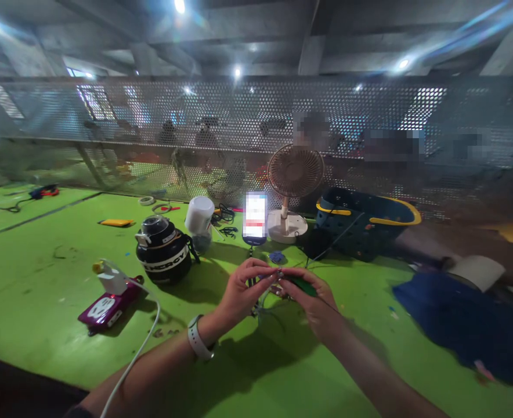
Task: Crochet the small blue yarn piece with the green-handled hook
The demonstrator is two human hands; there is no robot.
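Observation:
Both of my hands meet above the green table [221,383], fingertips nearly touching. Between thumb and fingers, my left hand [243,287] pinches a tiny shiny piece whose kind I cannot make out. My right hand [315,302] is closed around a slim green object [303,285], partly hidden by the fingers, its tip end at the same small piece. Under the hands hang thin pale strands [263,310], blurred against the table. Just beyond them a lit phone [255,223] stands upright, with a small blue-purple scrap [277,256] beside it.
Left stand a black jug [165,258], a white bottle [199,215] and a purple power strip [104,312]; its white cable [150,334] crosses my left forearm. Behind are a fan [295,171] and a dark basket [347,229]. A co-worker's arm [439,244] and blue cloth [461,319] lie right.

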